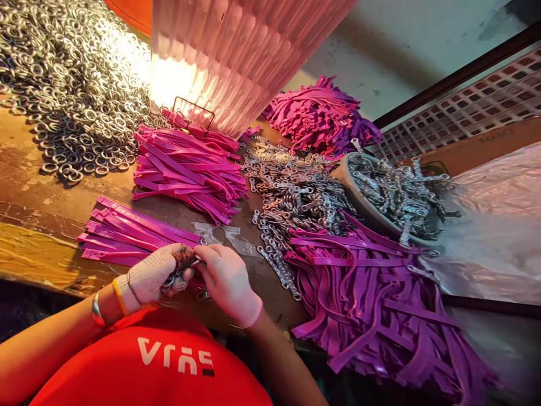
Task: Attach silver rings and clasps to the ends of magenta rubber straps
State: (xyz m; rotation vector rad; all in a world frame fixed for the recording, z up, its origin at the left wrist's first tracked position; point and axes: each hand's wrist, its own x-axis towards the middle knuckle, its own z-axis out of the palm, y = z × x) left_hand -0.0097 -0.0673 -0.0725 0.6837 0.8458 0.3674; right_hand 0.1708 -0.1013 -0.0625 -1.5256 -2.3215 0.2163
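My left hand (154, 273), in a knitted glove with dark, worn fingertips, is closed around several metal rings (169, 281). Against its fingertips, my right hand (226, 276), in a white glove, pinches a small metal piece (196, 260) whose shape is mostly covered by the fingers. Just beyond both hands lies a neat row of flat pink straps (122, 228), partly hidden by the left hand. One strap end with a metal ring (203, 241) reaches the right fingers.
Loose rings (84, 84) are heaped at far left, beside a lit ribbed plastic shade (236, 51). Pink straps (190, 172) lie mid-table. Metal links (296, 186) spread towards a full bucket (367, 192). Purple straps (372, 304) overhang the right edge; more straps (321, 115) lie behind.
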